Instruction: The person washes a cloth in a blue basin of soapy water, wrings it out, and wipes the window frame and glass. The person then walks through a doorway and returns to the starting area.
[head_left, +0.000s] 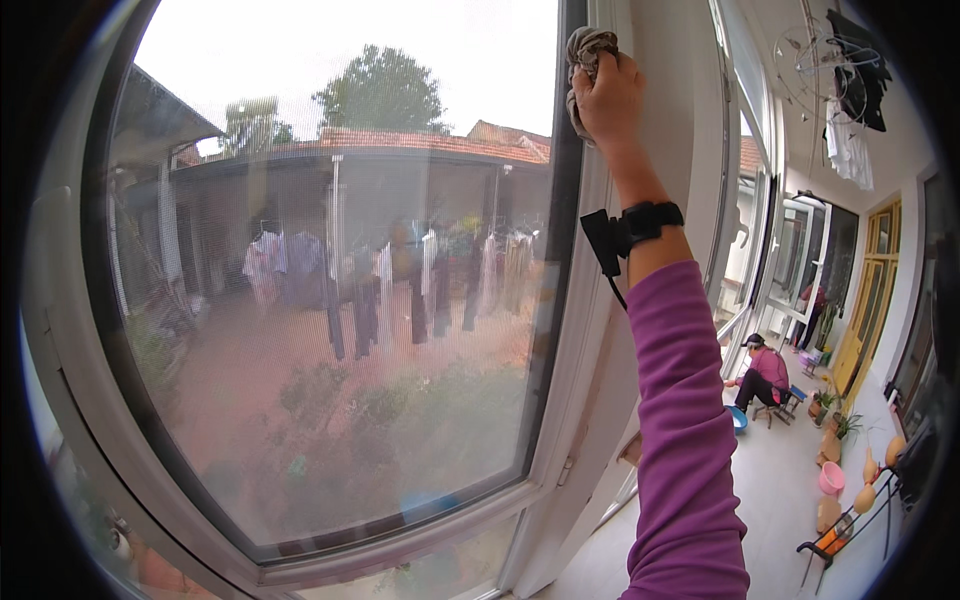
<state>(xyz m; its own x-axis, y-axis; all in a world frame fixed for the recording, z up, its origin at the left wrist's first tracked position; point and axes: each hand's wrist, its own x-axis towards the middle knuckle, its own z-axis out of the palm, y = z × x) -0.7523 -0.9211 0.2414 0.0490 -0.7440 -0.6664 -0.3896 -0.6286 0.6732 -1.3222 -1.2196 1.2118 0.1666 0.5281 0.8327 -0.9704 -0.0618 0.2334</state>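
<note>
My right hand (613, 97) grips a crumpled greyish-brown cloth (591, 49) and presses it to the white window frame (600, 176), high on the right side. The arm reaches up in a purple sleeve (679, 390), and a black strap with a small device (646, 223) sits on the wrist. Left of the cloth spreads a large window pane (360, 315) with a mesh screen and a dark inner border. My left hand is out of view.
Along the corridor to the right, a person (765, 373) sits on a low stool beside a blue basin (738, 420); another stands farther off. A pink bowl (831, 478), potted plants (825, 397) and a black metal rack (829, 551) line the wall. Laundry (851, 142) hangs overhead.
</note>
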